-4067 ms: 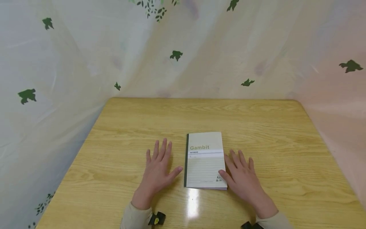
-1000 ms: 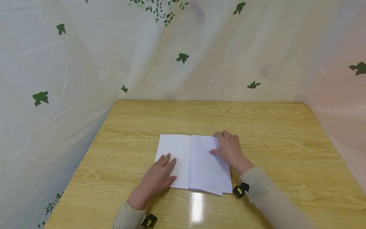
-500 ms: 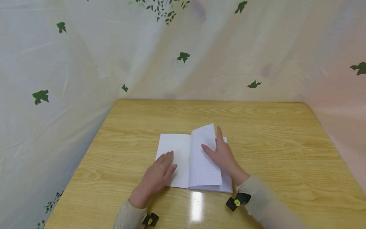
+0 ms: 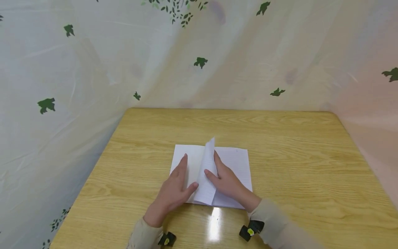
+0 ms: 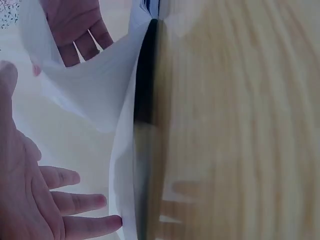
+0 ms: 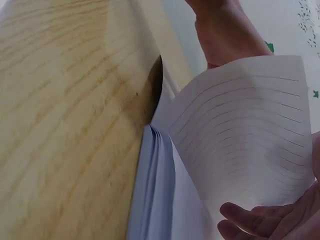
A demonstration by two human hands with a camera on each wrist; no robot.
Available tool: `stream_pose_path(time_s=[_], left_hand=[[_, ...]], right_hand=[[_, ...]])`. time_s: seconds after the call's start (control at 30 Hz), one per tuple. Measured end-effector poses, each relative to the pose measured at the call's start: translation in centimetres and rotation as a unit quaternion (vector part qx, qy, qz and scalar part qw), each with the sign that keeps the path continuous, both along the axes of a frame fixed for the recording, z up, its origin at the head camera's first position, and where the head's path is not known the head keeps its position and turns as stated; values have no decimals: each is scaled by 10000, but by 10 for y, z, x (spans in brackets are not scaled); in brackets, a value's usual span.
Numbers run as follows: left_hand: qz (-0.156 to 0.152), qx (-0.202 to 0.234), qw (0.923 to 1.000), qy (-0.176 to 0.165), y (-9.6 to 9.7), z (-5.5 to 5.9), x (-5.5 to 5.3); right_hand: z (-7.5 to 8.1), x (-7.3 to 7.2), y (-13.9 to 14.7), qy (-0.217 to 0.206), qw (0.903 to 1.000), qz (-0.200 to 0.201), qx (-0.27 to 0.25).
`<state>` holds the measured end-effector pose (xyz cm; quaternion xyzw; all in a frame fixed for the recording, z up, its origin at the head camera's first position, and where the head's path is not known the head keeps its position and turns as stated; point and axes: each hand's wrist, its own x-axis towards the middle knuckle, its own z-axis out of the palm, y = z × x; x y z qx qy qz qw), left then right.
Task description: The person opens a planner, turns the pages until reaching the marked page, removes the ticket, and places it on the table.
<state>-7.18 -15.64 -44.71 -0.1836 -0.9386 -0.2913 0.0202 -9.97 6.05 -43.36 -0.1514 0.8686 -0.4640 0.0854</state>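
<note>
An open notebook (image 4: pixel 233 164) lies on the wooden table, its right side ruled and its left side plain white. One lined page (image 4: pixel 203 186) stands up near the fold, bowed and leaning left. My right hand (image 4: pixel 228 180) holds this page, thumb over one face and fingers behind the other, as the right wrist view also shows with the fingers (image 6: pixel 250 220) under the page. My left hand (image 4: pixel 171 190) rests over the left side, fingers straight, thumb close to the raised page. In the left wrist view the notebook's dark spine (image 5: pixel 145 75) shows below the lifted page.
The wooden table (image 4: pixel 295 148) extends around the notebook on all sides. A pale curtain (image 4: pixel 155 69) with green bird and leaf prints hangs behind and at both sides. Each wrist wears a small black camera strap (image 4: pixel 253 228). Light glares on the table in front.
The notebook, closed at first, is now open. My right hand has lifted a page from the right side and carried it left past the fold. My left thumb has moved toward that page.
</note>
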Motion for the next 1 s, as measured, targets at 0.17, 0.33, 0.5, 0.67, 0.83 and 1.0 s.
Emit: stream_pose_path(time_s=[0.17, 0.33, 0.5, 0.67, 0.83, 1.0], left_hand=[[-84, -94, 9999, -102, 6, 6, 4], [-163, -225, 9996, -53, 10, 10, 6], [-16, -217, 9989, 418, 7, 10, 5], [529, -435, 9940, 853, 2, 7, 2], [677, -1115, 9862, 1019, -4, 2, 0], [288, -1808, 9795, 845, -8, -3, -2]], right_hand=[[-5, 5, -9, -231, 9987, 248, -369], [-9, 8, -14, -243, 9973, 565, -412], [-10, 8, -14, 159, 9958, 904, 4], [-12, 6, -7, 846, 9846, 1424, 564], [-17, 3, 4, 1598, 9646, 1657, 1289], [-21, -5, 21, 1959, 9539, 1347, 1830]])
